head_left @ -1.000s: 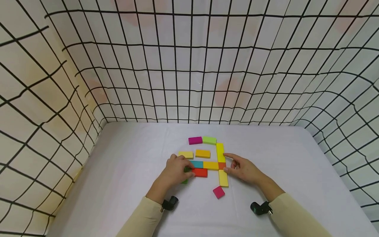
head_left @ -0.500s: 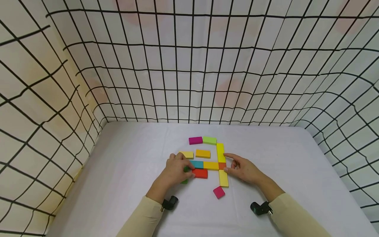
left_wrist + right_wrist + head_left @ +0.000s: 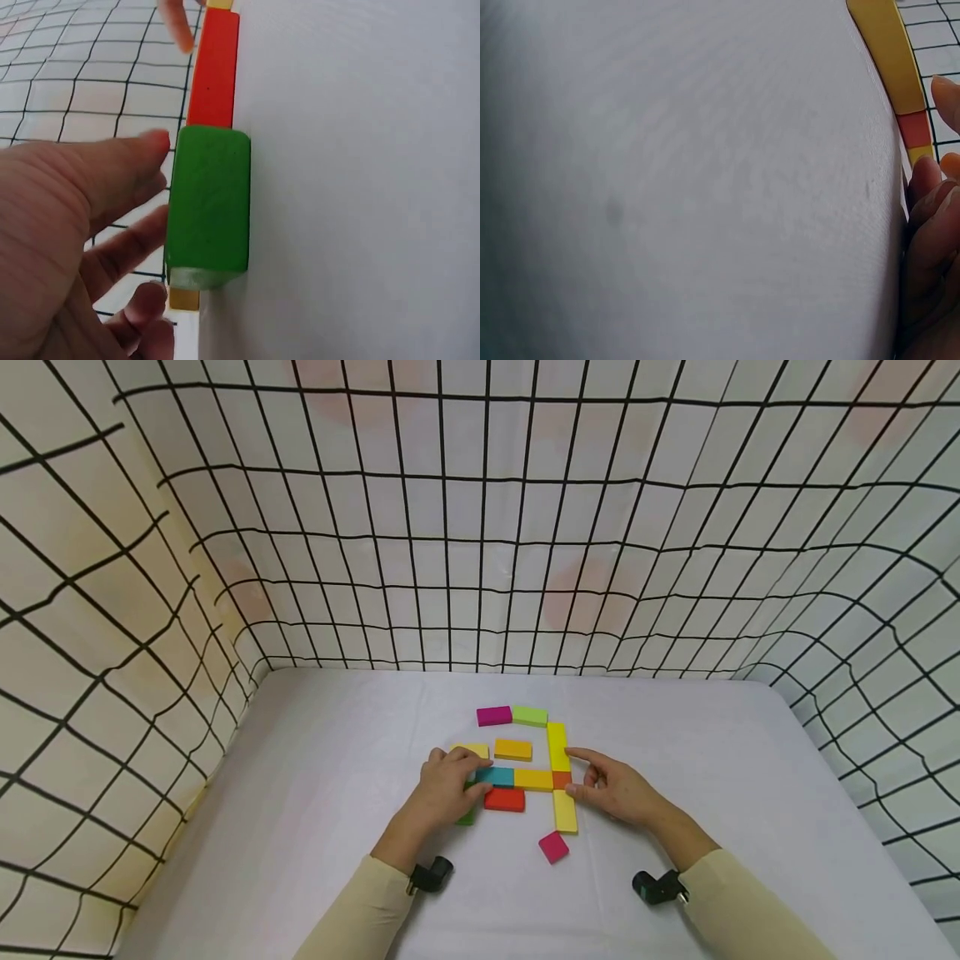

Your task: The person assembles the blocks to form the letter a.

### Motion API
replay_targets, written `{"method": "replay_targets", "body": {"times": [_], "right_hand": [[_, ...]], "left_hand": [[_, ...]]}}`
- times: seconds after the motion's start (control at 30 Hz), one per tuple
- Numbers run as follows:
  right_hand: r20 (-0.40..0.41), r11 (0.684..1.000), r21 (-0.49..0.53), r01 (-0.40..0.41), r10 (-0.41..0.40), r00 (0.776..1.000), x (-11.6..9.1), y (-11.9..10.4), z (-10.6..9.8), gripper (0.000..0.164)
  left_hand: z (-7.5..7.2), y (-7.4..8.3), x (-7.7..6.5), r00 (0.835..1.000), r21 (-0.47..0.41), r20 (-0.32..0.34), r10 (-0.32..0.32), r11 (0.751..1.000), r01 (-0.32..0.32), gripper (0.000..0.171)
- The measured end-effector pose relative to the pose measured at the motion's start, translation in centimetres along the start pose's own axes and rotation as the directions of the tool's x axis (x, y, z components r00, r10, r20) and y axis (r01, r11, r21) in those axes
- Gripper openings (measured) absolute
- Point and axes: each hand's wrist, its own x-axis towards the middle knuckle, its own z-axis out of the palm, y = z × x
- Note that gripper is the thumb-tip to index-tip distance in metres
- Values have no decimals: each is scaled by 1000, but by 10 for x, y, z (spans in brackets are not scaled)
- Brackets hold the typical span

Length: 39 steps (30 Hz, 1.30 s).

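Note:
My left hand (image 3: 442,789) spans a teal block (image 3: 496,777), index finger at its far edge and thumb at its near edge, by a red block (image 3: 505,800). A green block (image 3: 210,202) lies partly hidden under this hand in the head view. In the left wrist view the thumb and fingers are spread. My right hand (image 3: 618,785) has its index fingertip against a bright yellow block (image 3: 558,746). Its thumb meets the row near an orange block (image 3: 561,780) and a pale yellow block (image 3: 566,812). A golden-yellow block (image 3: 533,780) joins teal to orange.
Magenta (image 3: 494,717) and lime (image 3: 530,717) blocks lie end to end at the back. An amber block (image 3: 513,750) and a cream-yellow block (image 3: 472,750) are nearer. A crimson block (image 3: 553,847) sits in front. Black grid lines on white walls (image 3: 487,552) surround the white tabletop (image 3: 337,760).
My left index finger and thumb have spread apart from around the red block, with the index finger now beyond the teal block. The red block has shifted slightly toward me. My right hand stays put.

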Motion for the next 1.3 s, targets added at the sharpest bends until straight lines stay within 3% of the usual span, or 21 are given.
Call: {"method": "replay_targets", "body": {"times": [0.33, 0.77, 1.1, 1.3], "right_hand": [[3, 1000, 18, -4, 4, 1000, 1, 1, 0, 75], [3, 1000, 14, -7, 6, 1000, -1, -1, -1, 75], [-2, 1000, 18, -8, 8, 1000, -1, -3, 0, 74], [-3, 999, 37, -20, 20, 1000, -1, -3, 0, 75]], "left_hand": [[3, -1, 3, 998, 54, -65, -24, 998, 28, 34], [3, -1, 2, 997, 30, -65, -45, 998, 47, 32], [2, -2, 2, 996, 26, -79, -27, 999, 29, 28], [-10, -7, 1, 991, -14, -80, -103, 995, 102, 23]]}}
